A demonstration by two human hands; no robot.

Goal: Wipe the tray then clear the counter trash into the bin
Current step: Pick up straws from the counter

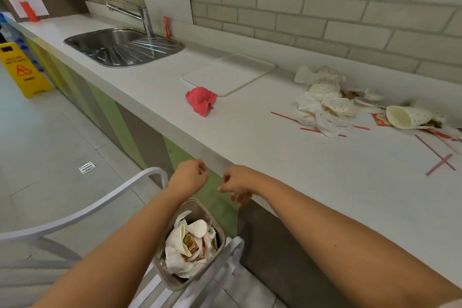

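1. Left hand [188, 176] and right hand [237, 186] hang close together, just off the counter [300, 182] front edge. Left fingers [202, 169] are loosely curled and right fingers [243, 199] droop relaxed. Nothing is visible in either grip.
2. Straight below the fingers is the bin [221, 232], part-filled with napkins, a paper cup and a sauce packet.
3. Ahead of the fingers, up on the counter, a crumpled red cloth [201, 100] lies just beside the near corner of the tray [227, 74]. The tray is flat and bare.
4. Well to the right of the fingers is the trash pile [332, 105]: crushed cups, napkins, packets and loose red straws [285, 117].
5. Step, as a judgement: tray wipe looks finished and trash clearing is partway, with most trash not yet binned.
6. Next move calls for a reach up and right to the pile, a gathered handful, then a carry back over the bin. The flat straws likely need pinching or sweeping to the edge.
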